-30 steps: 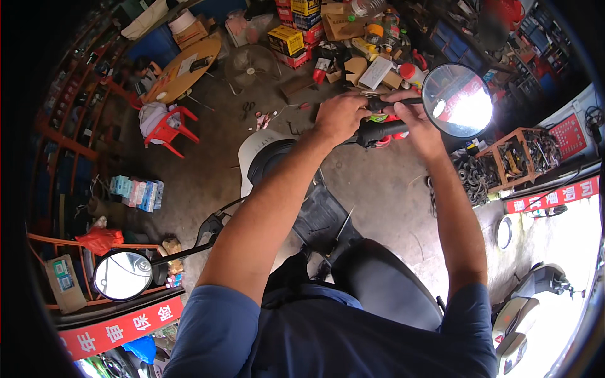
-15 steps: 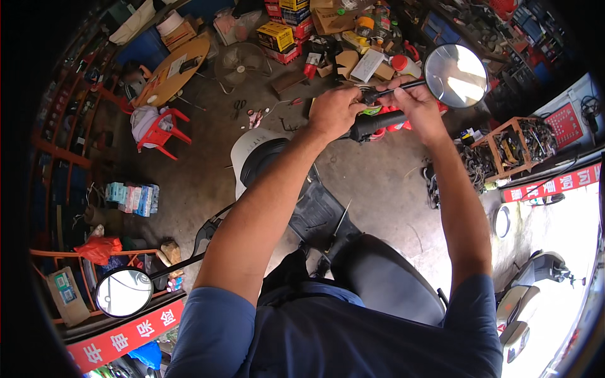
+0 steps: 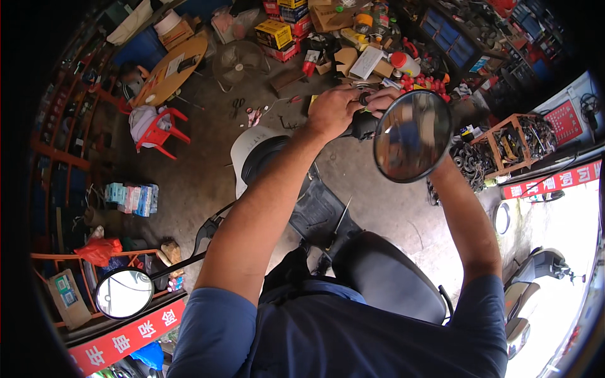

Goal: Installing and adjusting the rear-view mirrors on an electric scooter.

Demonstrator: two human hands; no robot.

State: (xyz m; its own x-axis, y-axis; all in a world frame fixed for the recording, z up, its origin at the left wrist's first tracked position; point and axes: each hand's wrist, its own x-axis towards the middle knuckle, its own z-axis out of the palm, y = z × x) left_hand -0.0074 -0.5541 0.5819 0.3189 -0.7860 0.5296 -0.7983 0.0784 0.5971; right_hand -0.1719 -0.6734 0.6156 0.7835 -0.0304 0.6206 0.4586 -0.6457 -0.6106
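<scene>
A round black-rimmed mirror (image 3: pixel 413 135) stands over the right end of the scooter's handlebar (image 3: pixel 363 126). At the base of its stem, my left hand (image 3: pixel 334 112) is closed, the fingertips pinching the joint by the handlebar. My right hand (image 3: pixel 383 99) has its fingers curled at the stem, close to my left fingertips; the mirror covers most of this hand and its wrist. Below my arms are the scooter's black floorboard (image 3: pixel 318 214) and black seat (image 3: pixel 387 277). The other round mirror (image 3: pixel 124 293) sticks out at the lower left.
Boxes (image 3: pixel 274 35), bottles and a standing fan (image 3: pixel 239 65) crowd the far side. A red plastic chair (image 3: pixel 165 129) stands by a round wooden table (image 3: pixel 173 69) at the left. Scissors (image 3: pixel 237 107) lie on the floor. Another scooter (image 3: pixel 535 283) is parked outside at the right.
The right mirror has swung toward me and leftward, its face now dark with reflections. My right hand has moved left with the stem. My left hand has stayed at the joint.
</scene>
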